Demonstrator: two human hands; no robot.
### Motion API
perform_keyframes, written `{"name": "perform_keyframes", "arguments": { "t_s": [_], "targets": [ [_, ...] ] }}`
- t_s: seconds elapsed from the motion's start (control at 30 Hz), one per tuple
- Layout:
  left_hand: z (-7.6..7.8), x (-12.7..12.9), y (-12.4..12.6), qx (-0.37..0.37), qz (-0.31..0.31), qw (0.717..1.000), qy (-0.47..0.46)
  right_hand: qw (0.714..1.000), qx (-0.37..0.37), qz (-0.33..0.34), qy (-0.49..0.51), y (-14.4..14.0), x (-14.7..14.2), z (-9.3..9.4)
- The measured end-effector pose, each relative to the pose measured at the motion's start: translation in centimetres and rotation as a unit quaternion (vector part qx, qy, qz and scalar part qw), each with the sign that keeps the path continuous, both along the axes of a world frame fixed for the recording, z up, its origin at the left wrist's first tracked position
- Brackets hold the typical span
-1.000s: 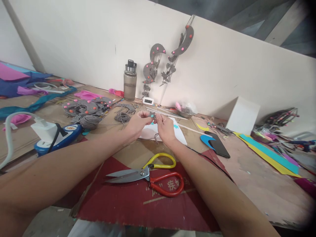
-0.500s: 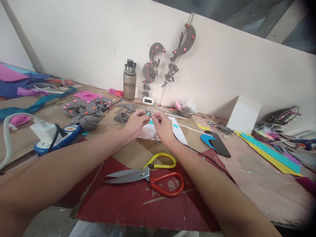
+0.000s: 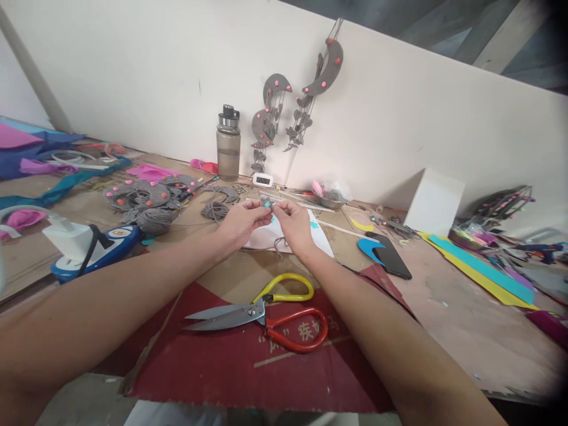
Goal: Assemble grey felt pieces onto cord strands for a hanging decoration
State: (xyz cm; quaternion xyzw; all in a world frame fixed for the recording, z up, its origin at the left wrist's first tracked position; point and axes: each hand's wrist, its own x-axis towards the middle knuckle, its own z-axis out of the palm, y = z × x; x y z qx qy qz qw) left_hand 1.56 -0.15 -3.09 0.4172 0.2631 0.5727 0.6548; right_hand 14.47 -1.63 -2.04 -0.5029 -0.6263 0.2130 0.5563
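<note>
Grey felt, a small piece with a turquoise dot, sat pinched between the two hands out over the middle of the desk; the left hand held it from one side with thumb and fingertips closed on it, and the right hand met it from the other, fingertips closed against the same small piece, so the two hands were drawn together and touching at the tips; a thin grey cord hung down from between them to the white sheet lying just under the hands; both forearms stretched forward from the near edge.

Nearer to the person, large scissors lay on a red cardboard sheet, blades closed and pointing left, one loop handle yellow and the other red, well apart from the hands; to the left stood a blue and white power strip with a white plug block in it; behind that lay a heap of grey felt shapes with pink dots and a bundle of grey cord.

Against the wall stood a smoky water bottle with a metal cap, upright; beside it two grey crescent hangings were fixed to the wall; a small white clock sat at their foot.

To the right lay a black phone touching a blue foam cut-out; a white box stood beyond it; strips of turquoise and yellow foam ran along the far right.
</note>
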Motion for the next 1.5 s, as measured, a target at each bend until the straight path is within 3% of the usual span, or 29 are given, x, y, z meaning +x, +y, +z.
{"name": "perform_keyframes", "arguments": {
  "t_s": [0.3, 0.5, 0.8, 1.07, 1.5],
  "targets": [
    [0.16, 0.01, -0.04, 0.014, 0.039, 0.999, 0.012, 1.000, -0.008, 0.021, -0.018, 0.02, 0.05, 0.05],
    [-0.05, 0.09, -0.07, 0.021, 0.054, 0.998, 0.026, 0.998, -0.009, -0.012, -0.059, -0.09, -0.02, 0.08],
    [-0.25, 0.09, 0.11, 0.009, 0.016, 1.000, 0.022, 0.996, -0.010, -0.028, -0.084, 0.03, -0.09, 0.21],
    [0.15, -0.27, 0.24, 0.005, 0.039, 0.999, 0.031, 0.996, -0.017, 0.051, -0.070, 0.51, 0.59, 0.37],
    [-0.23, -0.05, 0.46, 0.037, 0.063, 0.997, 0.036, 0.997, -0.010, 0.016, -0.069, -0.40, -0.38, 0.24]
  ]
}}
